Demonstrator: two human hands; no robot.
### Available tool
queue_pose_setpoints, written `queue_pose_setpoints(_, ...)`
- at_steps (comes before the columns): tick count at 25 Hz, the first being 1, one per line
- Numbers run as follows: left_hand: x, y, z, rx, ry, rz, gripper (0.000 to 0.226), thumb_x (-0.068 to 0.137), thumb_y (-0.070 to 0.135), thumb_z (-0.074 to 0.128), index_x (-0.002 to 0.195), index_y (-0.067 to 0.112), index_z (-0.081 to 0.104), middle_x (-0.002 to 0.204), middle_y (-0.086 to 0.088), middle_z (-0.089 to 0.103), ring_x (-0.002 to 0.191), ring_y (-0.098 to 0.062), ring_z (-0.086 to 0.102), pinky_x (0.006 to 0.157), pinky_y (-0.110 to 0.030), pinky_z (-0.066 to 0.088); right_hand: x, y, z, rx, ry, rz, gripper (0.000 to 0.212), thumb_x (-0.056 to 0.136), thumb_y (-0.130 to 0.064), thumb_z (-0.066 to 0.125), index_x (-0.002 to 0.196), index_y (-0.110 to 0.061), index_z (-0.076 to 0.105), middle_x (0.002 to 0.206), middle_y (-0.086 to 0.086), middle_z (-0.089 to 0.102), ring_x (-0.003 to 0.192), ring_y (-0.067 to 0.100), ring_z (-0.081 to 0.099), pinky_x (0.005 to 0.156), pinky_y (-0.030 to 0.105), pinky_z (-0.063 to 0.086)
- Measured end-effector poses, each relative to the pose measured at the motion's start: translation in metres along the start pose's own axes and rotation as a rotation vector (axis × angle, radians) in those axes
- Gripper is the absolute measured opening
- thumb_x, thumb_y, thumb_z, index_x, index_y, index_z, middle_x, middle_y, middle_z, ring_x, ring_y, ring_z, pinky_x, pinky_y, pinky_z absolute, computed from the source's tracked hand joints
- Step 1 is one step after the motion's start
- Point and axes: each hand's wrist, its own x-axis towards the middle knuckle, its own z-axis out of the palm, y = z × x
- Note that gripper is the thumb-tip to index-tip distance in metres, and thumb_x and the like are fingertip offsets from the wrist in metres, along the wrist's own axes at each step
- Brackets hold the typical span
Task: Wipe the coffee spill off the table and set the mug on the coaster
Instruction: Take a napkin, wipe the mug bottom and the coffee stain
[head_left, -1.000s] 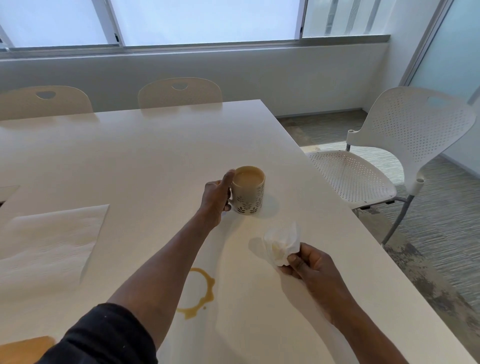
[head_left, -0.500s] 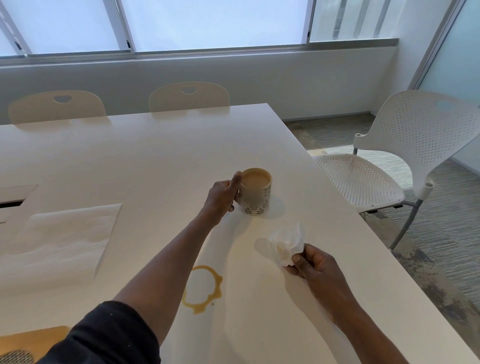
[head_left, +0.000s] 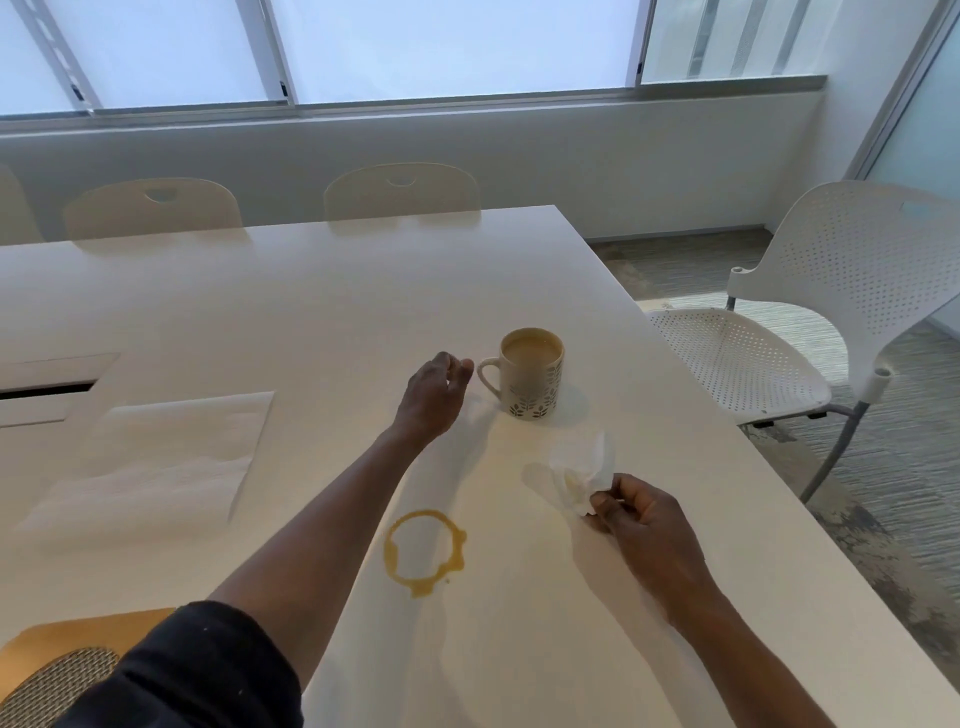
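Tissue (head_left: 582, 475), crumpled and white, sits pinched between the thumb and fingertips of your right hand (head_left: 647, 530), which hovers above the counter (head_left: 311, 312) near its right edge. Your left hand (head_left: 434, 395) is stretched forward with the fingers loosely curled and holding nothing; its fingertips are just beside the handle of the mug (head_left: 531, 373), and from this angle you cannot quite tell whether they touch it, though a sliver of gap seems to show. The mug stands upright on the bare counter, cream with a dark leaf pattern near its base, handle turned toward your left hand, and filled almost to the rim with milky coffee. Nearer to you, between your two forearms, lies the coffee spill (head_left: 423, 552): a brown ring with a small drip at its near side, well apart from the mug. A fainter yellowish smear shows on the counter between the ring and the mug. At the lower left corner, partly hidden by your dark sleeve (head_left: 192, 670), is the coaster (head_left: 67, 649), tan with a woven grey centre. Farther left a flat paper napkin (head_left: 166, 452) lies spread out. A white perforated chair (head_left: 810, 332) stands off the counter's right side.
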Motion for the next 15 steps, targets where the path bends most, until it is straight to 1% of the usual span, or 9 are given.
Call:
queue_pose_setpoints(2, -0.015, -0.023, -0.012, 0.141, 0.011, 0.023, 0.023, 0.1, 0.03, 0.049, 0.108, 0.013, 0.062, 0.115, -0.01, 0.064, 0.107, -0.027, 0.058, 0.088, -0.033, 0.043, 0.003, -0.005, 0.006, -0.123, 0.019, -0.047, 0.015, 0.092, -0.023, 0.062, 0.086, -0.033, 0.071, 0.075, -0.012, 0.073, 0.073, 0.008, 0.068, 0.066, 0.027, 0.048)
queue_pose_setpoints(4, -0.033, -0.047, -0.024, 0.226, -0.022, 0.05, 0.026, 0.098, 0.024, 0.051, 0.12, 0.015, 0.062, 0.129, -0.009, 0.06, 0.121, -0.027, 0.053, 0.101, -0.034, 0.039, 0.006, -0.014, 0.018, -0.254, 0.026, -0.15, 0.015, 0.09, -0.021, 0.065, 0.085, -0.033, 0.071, 0.077, -0.017, 0.072, 0.074, -0.002, 0.066, 0.062, 0.015, 0.047)
queue_pose_setpoints(5, -0.042, -0.057, -0.031, 0.265, -0.04, 0.058, 0.03, 0.099, 0.023, 0.05, 0.126, 0.015, 0.059, 0.135, -0.008, 0.057, 0.128, -0.025, 0.048, 0.107, -0.034, 0.035, 0.007, -0.018, 0.026, -0.321, 0.024, -0.214, 0.014, 0.09, -0.019, 0.066, 0.087, -0.032, 0.071, 0.083, -0.018, 0.072, 0.078, -0.002, 0.066, 0.067, 0.015, 0.049)
queue_pose_setpoints(7, -0.058, -0.072, -0.043, 0.331, -0.086, 0.055, 0.038, 0.1, 0.023, 0.047, 0.138, 0.017, 0.052, 0.151, -0.005, 0.045, 0.142, -0.023, 0.034, 0.118, -0.036, 0.024, 0.009, -0.023, 0.044, -0.457, 0.003, -0.321, 0.014, 0.087, -0.013, 0.068, 0.096, -0.023, 0.072, 0.099, -0.01, 0.072, 0.087, 0.009, 0.067, 0.079, 0.025, 0.052)
queue_pose_setpoints(9, -0.076, -0.081, -0.053, 0.379, -0.139, 0.017, 0.047, 0.102, 0.026, 0.041, 0.149, 0.023, 0.039, 0.162, 0.001, 0.027, 0.151, -0.02, 0.016, 0.123, -0.042, 0.009, 0.012, -0.028, 0.06, -0.574, -0.026, -0.374, 0.021, 0.086, -0.008, 0.066, 0.104, -0.018, 0.07, 0.112, -0.001, 0.071, 0.096, 0.019, 0.066, 0.082, 0.026, 0.048)
queue_pose_setpoints(10, -0.084, -0.084, -0.056, 0.404, -0.156, 0.002, 0.049, 0.104, 0.028, 0.038, 0.153, 0.026, 0.033, 0.164, 0.004, 0.02, 0.153, -0.018, 0.01, 0.122, -0.044, 0.003, 0.012, -0.03, 0.067, -0.62, -0.052, -0.392, 0.026, 0.087, -0.007, 0.063, 0.11, -0.017, 0.069, 0.119, 0.001, 0.069, 0.102, 0.021, 0.065, 0.084, 0.027, 0.047)
queue_pose_setpoints(11, -0.092, -0.086, -0.058, 0.434, -0.165, -0.006, 0.051, 0.104, 0.03, 0.034, 0.155, 0.029, 0.027, 0.165, 0.005, 0.015, 0.153, -0.018, 0.006, 0.122, -0.045, 0.0, 0.014, -0.033, 0.074, -0.665, -0.09, -0.408, 0.031, 0.089, -0.006, 0.059, 0.117, -0.017, 0.068, 0.126, 0.003, 0.067, 0.11, 0.023, 0.063, 0.089, 0.029, 0.047)
queue_pose_setpoints(13, -0.106, -0.088, -0.059, 0.486, -0.166, -0.027, 0.052, 0.105, 0.034, 0.027, 0.157, 0.031, 0.019, 0.166, 0.006, 0.008, 0.153, -0.017, 0.001, 0.121, -0.045, -0.004, 0.018, -0.04, 0.086, -0.747, -0.179, -0.43, 0.037, 0.095, -0.009, 0.053, 0.13, -0.018, 0.063, 0.14, 0.005, 0.059, 0.128, 0.023, 0.054, 0.105, 0.031, 0.04)
queue_pose_setpoints(15, -0.117, -0.088, -0.059, 0.507, -0.153, -0.055, 0.053, 0.105, 0.035, 0.024, 0.157, 0.031, 0.015, 0.167, 0.006, 0.005, 0.153, -0.017, -0.001, 0.121, -0.044, -0.005, 0.022, -0.049, 0.097, -0.813, -0.235, -0.409, 0.037, 0.099, -0.017, 0.05, 0.134, -0.016, 0.06, 0.145, 0.009, 0.054, 0.133, 0.026, 0.05, 0.109, 0.034, 0.036)
